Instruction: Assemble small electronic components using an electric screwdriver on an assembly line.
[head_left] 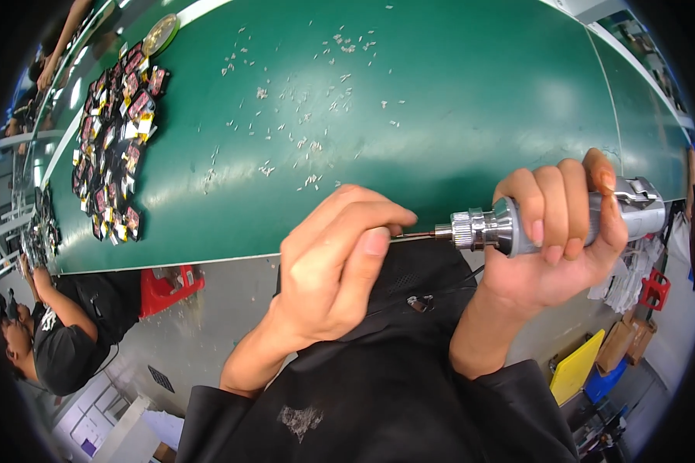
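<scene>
My right hand (552, 231) wraps its fingers around a grey electric screwdriver (471, 229) with a shiny metal nose, held level just off the near edge of the green table (471, 100). A thin bit (419, 234) sticks out of the nose toward the left. My left hand (332, 266) pinches the far end of that bit between thumb and fingers, which hide its tip. A metal hanging clip (637, 189) shows at the tool's rear end.
Small white slivers (309, 145) lie scattered over the table. Black parts with yellow and white tabs (131, 108) are heaped at the left, beside a round dish (161, 35). A person (77, 332) sits at the left near a red stool (170, 292). A yellow board (578, 368) stands at lower right.
</scene>
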Demonstrator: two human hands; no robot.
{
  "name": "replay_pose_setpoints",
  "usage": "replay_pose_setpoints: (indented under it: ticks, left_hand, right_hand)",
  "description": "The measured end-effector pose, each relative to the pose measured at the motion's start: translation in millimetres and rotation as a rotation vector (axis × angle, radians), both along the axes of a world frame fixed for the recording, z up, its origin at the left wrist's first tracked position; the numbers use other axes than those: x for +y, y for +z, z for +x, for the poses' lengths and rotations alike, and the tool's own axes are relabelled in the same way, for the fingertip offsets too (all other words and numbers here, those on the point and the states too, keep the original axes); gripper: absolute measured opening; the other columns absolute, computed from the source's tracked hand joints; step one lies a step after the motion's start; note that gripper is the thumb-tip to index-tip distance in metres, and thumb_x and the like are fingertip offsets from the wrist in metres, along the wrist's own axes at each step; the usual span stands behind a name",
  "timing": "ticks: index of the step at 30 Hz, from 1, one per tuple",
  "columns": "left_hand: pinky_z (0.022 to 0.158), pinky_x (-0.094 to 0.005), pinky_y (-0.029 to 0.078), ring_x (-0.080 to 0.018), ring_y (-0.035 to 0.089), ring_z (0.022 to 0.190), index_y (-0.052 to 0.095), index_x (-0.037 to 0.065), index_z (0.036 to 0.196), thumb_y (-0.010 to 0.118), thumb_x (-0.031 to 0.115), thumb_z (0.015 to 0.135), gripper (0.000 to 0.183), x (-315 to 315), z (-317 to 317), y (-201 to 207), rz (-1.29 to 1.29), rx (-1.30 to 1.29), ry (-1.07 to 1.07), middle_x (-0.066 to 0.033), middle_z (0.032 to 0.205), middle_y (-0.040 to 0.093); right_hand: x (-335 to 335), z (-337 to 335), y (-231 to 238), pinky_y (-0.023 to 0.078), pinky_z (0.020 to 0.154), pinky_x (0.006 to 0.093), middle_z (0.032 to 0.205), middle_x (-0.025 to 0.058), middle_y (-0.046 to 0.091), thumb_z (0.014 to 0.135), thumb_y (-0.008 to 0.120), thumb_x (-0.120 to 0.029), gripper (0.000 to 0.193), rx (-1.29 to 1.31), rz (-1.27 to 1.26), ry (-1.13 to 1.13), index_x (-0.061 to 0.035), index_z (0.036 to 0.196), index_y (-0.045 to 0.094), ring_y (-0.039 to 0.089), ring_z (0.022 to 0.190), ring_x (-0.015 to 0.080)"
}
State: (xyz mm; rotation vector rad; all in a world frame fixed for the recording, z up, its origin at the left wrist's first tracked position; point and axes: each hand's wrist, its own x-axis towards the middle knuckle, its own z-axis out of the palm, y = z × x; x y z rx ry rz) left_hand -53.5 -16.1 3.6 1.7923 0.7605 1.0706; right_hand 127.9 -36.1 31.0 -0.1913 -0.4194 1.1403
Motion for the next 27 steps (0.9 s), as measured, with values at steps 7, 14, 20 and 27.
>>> replay_pose_setpoints:
  ticks: [7, 14, 20, 27]
  left_hand:
    - [0.062, -0.035, 0.048, -0.0278, 0.059, 0.067, 0.064, -0.005, 0.094, 0.055, 0.004, 0.089, 0.014, 57.6, -5.7, 20.7, 0.184, 0.298, 0.059, -0.0139, 0.076, 0.06]
    - [0.073, -0.0413, 0.048, -0.0355, 0.061, 0.083, 0.057, -0.001, 0.104, 0.061, 0.012, 0.085, 0.024, 210.7, 62.4, 20.7, 0.471, 0.609, 0.225, -0.0183, 0.091, 0.063]
    - [0.083, -0.0423, 0.048, -0.0336, 0.057, 0.101, 0.05, 0.003, 0.118, 0.072, 0.025, 0.077, 0.05, 282.9, 130.6, 4.5, 0.387, 0.753, 0.322, -0.0175, 0.104, 0.055]
    - [0.087, -0.0408, 0.048, -0.034, 0.058, 0.101, 0.061, -0.001, 0.112, 0.065, 0.012, 0.082, 0.033, 307.5, 118.0, -0.7, 0.449, 0.731, 0.215, -0.0165, 0.112, 0.058]
  right_hand:
    - [1.2, 20.1, -31.4, 0.037, 0.052, 0.0285, 0.049, -0.0027, 0.036, 0.09, 0.044, -0.018, 0.01, 0.033, -0.163, -0.159, -0.0085, 0.09, 0.048, 0.036, 0.043, 0.0098]
    - [1.3, 20.7, -35.6, 0.038, 0.051, 0.0284, 0.05, -0.0023, 0.035, 0.09, 0.046, -0.016, 0.008, 0.066, -0.184, -0.155, -0.0076, 0.087, 0.047, 0.036, 0.042, 0.0095]
    - [1.9, 26.1, -38.0, 0.039, 0.051, 0.0294, 0.049, -0.0012, 0.036, 0.088, 0.047, -0.016, 0.008, 0.075, -0.185, -0.103, -0.0074, 0.088, 0.047, 0.036, 0.041, 0.0106]
    - [-0.6, 25.4, -39.6, 0.037, 0.053, 0.0308, 0.049, -0.0003, 0.035, 0.088, 0.046, -0.017, 0.01, 0.079, -0.185, -0.06, -0.0077, 0.089, 0.049, 0.036, 0.042, 0.0118]
